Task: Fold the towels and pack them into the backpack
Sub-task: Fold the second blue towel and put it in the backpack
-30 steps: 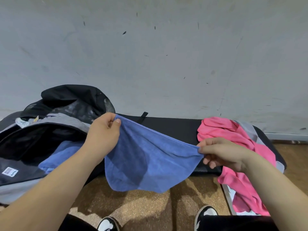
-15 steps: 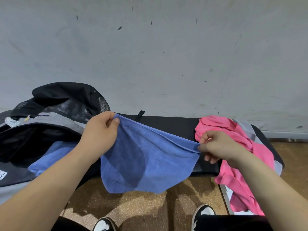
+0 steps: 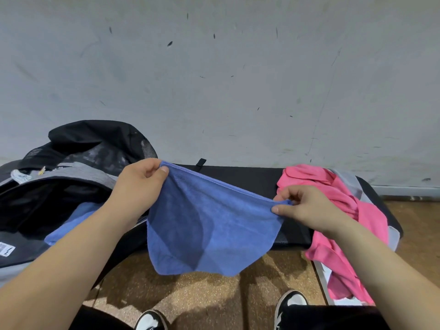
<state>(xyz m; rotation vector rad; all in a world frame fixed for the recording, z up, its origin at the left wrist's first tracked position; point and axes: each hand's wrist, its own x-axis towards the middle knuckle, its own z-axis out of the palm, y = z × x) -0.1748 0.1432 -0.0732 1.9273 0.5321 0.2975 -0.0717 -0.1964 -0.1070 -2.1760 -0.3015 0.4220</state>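
I hold a blue towel (image 3: pixel 209 229) stretched in the air above the bench's front edge. My left hand (image 3: pixel 140 184) pinches its upper left corner and my right hand (image 3: pixel 302 208) pinches its right corner; the rest hangs down in a loose fold. At the left stands an open black and grey backpack (image 3: pixel 78 172), and another blue towel (image 3: pixel 71 225) lies inside its mouth. A pink towel (image 3: pixel 338 210) is heaped on the bench's right end and drapes over the edge, with a grey towel (image 3: pixel 350 184) partly under it.
A black padded bench (image 3: pixel 250 177) runs along a scuffed grey wall (image 3: pixel 214 79). Below lies a brown speckled floor (image 3: pixel 204 296), where my two black and white shoes (image 3: pixel 290 301) show at the bottom edge.
My right hand has shifted its pinch on the towel's right corner, thumb and fingers now spread along the edge. The left hand stays clamped on its corner, and the view has drifted slightly.
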